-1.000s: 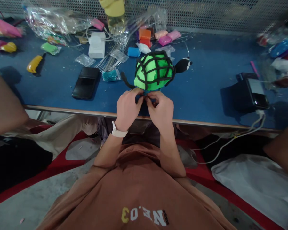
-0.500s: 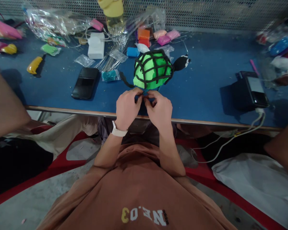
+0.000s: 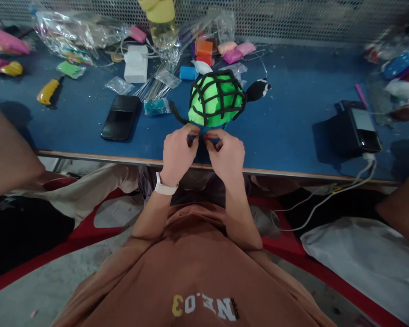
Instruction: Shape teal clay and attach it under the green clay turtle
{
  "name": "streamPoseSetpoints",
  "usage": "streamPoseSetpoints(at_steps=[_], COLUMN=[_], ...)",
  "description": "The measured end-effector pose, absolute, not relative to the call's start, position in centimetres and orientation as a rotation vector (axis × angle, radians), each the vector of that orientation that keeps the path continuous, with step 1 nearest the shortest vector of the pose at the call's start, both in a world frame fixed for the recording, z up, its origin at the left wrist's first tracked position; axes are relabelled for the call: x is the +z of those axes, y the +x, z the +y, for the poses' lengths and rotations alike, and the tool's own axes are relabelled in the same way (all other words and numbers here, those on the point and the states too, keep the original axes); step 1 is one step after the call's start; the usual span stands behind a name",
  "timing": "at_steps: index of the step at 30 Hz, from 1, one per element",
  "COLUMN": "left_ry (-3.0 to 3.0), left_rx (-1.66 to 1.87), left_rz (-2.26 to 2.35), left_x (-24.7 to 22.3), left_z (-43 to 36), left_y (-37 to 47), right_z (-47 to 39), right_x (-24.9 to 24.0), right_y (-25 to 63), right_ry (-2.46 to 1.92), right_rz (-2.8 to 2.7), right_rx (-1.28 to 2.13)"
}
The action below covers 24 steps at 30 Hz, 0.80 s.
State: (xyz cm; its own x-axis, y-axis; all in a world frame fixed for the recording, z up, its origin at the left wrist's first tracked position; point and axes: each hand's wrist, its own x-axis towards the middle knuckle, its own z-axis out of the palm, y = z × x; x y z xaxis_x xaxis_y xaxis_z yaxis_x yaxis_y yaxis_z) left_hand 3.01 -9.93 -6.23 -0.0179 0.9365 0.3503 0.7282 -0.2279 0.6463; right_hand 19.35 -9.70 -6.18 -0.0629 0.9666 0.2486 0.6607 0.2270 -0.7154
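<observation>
A green domed shell with a black grid (image 3: 218,97) rests on the blue table, a black tail-like strip (image 3: 177,113) at its left and a black-and-white head piece (image 3: 258,90) at its right. Just below the shell's near edge, my left hand (image 3: 179,152) has thumb and fingers pinched together. My right hand (image 3: 226,154) is beside it, also pinched, fingertips near the shell's lower rim. Whatever lies between the fingertips of either hand is too small or hidden to make out.
A black phone (image 3: 121,118) lies left of the shell, with thin metal wires (image 3: 156,87) behind it. Clay packets (image 3: 204,51) lie at the back. A dark device with a cable (image 3: 357,127) stands right. Other people's arms (image 3: 8,150) reach in at both sides.
My left hand has shifted slightly left, so the gap between the fingertips of my two hands is a little wider. The shell has barely moved.
</observation>
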Motion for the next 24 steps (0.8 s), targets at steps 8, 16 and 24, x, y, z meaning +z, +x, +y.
streamPoseSetpoints(at_steps=[8,16,24], left_ry=[2.018,2.067,2.066], left_rx=[1.059,1.055,1.045], left_rz=[1.775,1.801,1.789], left_x=[-6.05,-6.51,-6.47], left_z=[-10.13,-9.96,-9.95], left_y=[3.20,3.29,3.11], right_z=[-9.77,-9.91,-10.05], right_x=[-6.25,-6.54,-6.24], right_y=[19.46,19.52,19.43], right_ry=[-1.476,-1.473,-1.463], right_rz=[-1.767,-1.750,-1.760], right_rx=[0.568,0.565,0.534])
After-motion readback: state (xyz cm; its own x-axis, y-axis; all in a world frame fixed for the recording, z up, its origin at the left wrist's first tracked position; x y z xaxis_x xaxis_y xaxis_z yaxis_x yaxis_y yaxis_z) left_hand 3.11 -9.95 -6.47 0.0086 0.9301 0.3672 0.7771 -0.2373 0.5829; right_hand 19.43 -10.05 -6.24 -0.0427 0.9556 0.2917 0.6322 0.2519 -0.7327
